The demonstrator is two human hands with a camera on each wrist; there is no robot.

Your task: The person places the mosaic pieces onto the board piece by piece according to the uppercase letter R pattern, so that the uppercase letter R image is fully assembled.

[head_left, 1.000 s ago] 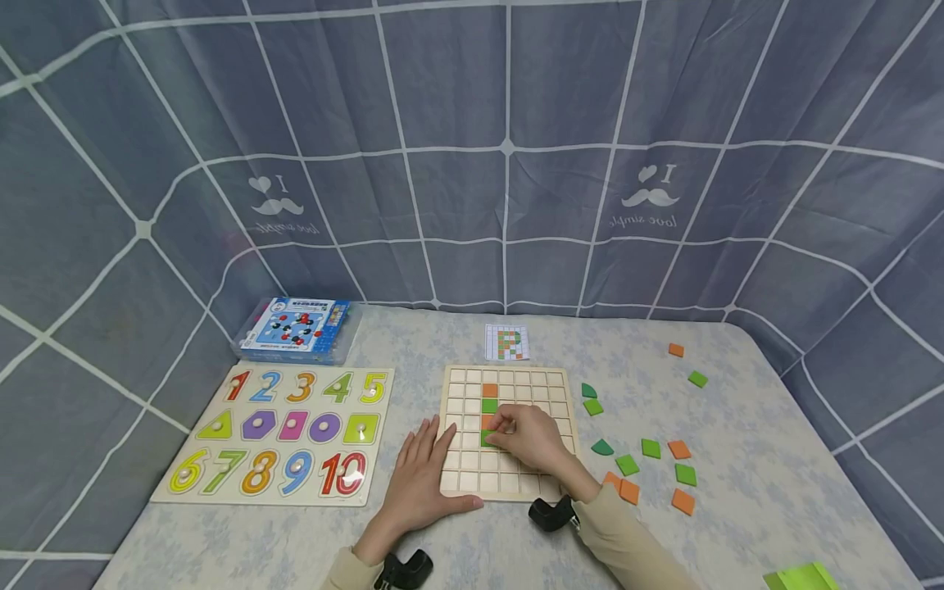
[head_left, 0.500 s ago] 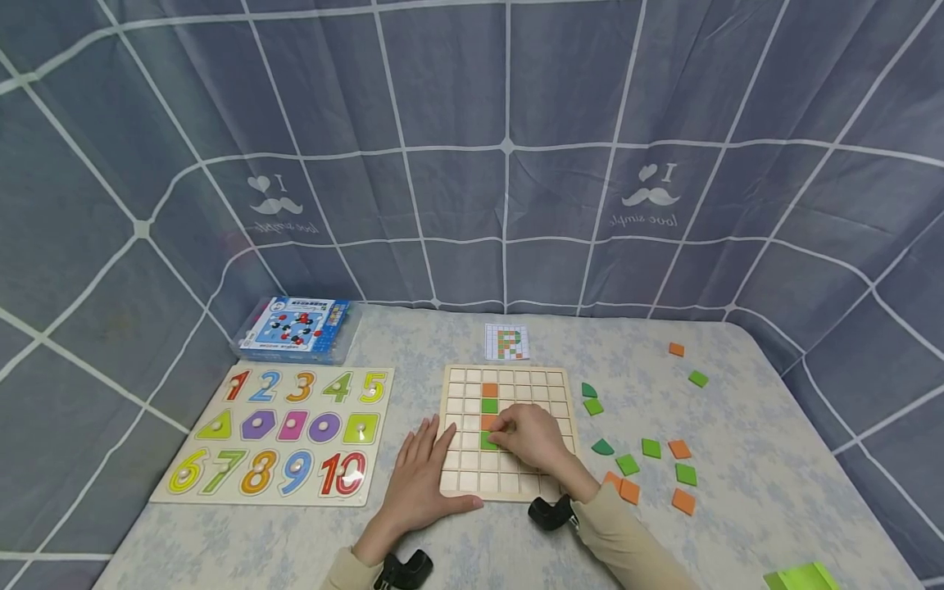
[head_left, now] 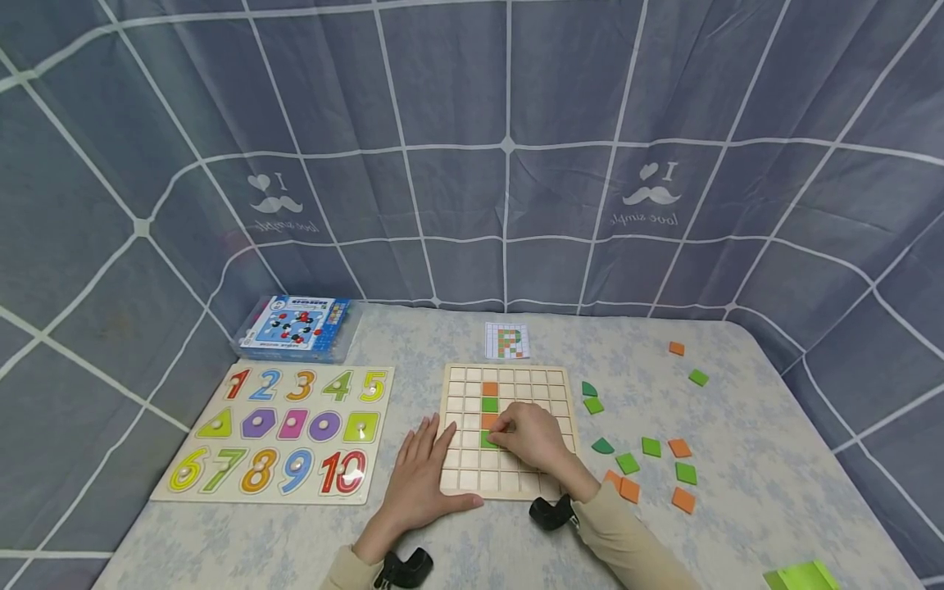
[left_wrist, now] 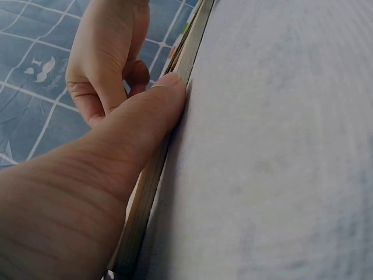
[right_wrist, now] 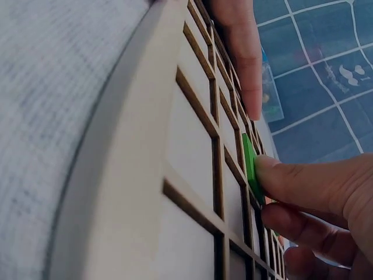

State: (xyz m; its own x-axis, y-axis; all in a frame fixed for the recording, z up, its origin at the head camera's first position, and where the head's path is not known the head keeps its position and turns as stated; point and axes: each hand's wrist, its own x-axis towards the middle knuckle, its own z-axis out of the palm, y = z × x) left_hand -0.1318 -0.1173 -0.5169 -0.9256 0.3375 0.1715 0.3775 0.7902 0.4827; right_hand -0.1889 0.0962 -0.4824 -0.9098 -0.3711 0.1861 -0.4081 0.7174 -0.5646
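Looking down from the head view, we see the right hand [head_left: 537, 436] with its fingers grasping a green square tile [head_left: 487, 440] on the wooden grid board [head_left: 463, 461], a little toward nine o'clock of the board's centre. Directly at twelve o'clock of the tile runs a column of orange and green squares [head_left: 490, 405]. We find the left hand [head_left: 420, 474] at the board's eight o'clock edge, fingers extended and released. Beyond the board, a patterned card [head_left: 506, 341] lies at twelve; a number puzzle [head_left: 280, 445] lies at nine, a boxed molecule set [head_left: 295, 329] at ten, and loose tiles [head_left: 651, 447] on the bench [head_left: 258, 549] toward three.

From the left wrist, we see the left thumb [left_wrist: 140, 119] touching the board's edge, the right hand between ten and eleven o'clock.

From the right wrist, we see the green square tile pinched against the grid; we cannot tell whether it is fully seated.
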